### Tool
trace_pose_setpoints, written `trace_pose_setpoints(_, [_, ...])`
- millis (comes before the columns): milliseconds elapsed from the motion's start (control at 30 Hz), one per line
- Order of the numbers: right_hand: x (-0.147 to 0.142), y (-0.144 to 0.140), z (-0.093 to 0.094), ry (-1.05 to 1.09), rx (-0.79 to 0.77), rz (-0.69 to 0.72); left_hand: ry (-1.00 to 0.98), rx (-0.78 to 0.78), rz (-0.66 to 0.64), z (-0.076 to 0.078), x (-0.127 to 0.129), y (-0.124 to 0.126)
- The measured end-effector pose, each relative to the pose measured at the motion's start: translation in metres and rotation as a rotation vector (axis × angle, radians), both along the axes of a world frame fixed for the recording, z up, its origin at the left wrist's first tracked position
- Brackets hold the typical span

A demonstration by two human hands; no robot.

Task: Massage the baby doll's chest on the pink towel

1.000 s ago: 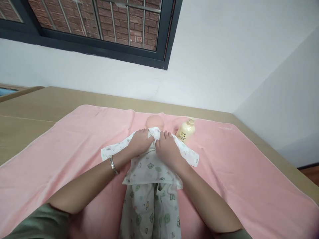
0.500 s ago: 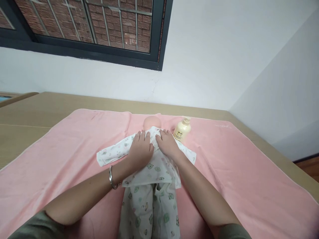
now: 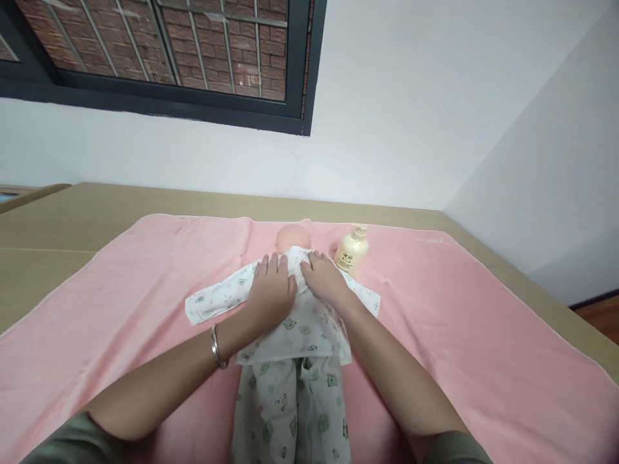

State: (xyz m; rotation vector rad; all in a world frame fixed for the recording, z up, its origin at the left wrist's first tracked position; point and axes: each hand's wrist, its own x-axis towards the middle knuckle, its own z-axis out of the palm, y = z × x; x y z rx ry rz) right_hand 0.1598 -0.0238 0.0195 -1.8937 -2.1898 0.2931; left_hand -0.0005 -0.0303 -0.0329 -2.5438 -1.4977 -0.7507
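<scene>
Since the earlier frame both hands had slid slightly down the doll's chest. Plain white walls and a dark-framed window backed the tan wooden table, spread with a pink towel. At its centre lay the baby doll in soft white printed cotton clothes: light, limp fabric, probably best pinched at the collar. The left hand and right hand lay flat, fingers spread, seemingly gripping nothing. A cream lotion bottle stood just beside.

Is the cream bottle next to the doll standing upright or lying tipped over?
Upright. The cream bottle stands on the pink towel with its pump top pointing up, just beyond the right hand, not touched by it.
</scene>
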Motion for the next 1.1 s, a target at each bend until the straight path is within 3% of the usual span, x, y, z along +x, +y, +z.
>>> trace_pose_setpoints(100, [0.0, 0.005, 0.0, -0.01, 0.001, -0.059, -0.01, -0.024, 0.041, -0.002, 0.001, -0.001])
trace_pose_setpoints(200, [-0.014, -0.01, -0.004, -0.097, 0.064, -0.09, -0.019, -0.121, 0.059, 0.006, -0.002, 0.01])
trace_pose_setpoints(333, [-0.028, -0.032, -0.01, -0.146, 0.136, -0.022, -0.049, -0.23, 0.146, 0.015, -0.005, 0.024])
trace_pose_setpoints(467, [-0.023, -0.029, -0.009, -0.082, 0.144, 0.058, -0.063, -0.201, 0.174, 0.013, -0.003, 0.023])
trace_pose_setpoints(633, [-0.014, -0.009, -0.007, -0.025, 0.039, -0.024, -0.069, -0.184, 0.194, 0.009, 0.001, 0.018])
trace_pose_setpoints(1100, [-0.012, -0.006, -0.008, -0.027, 0.077, 0.014, -0.079, -0.146, 0.186, 0.009, 0.001, 0.018])
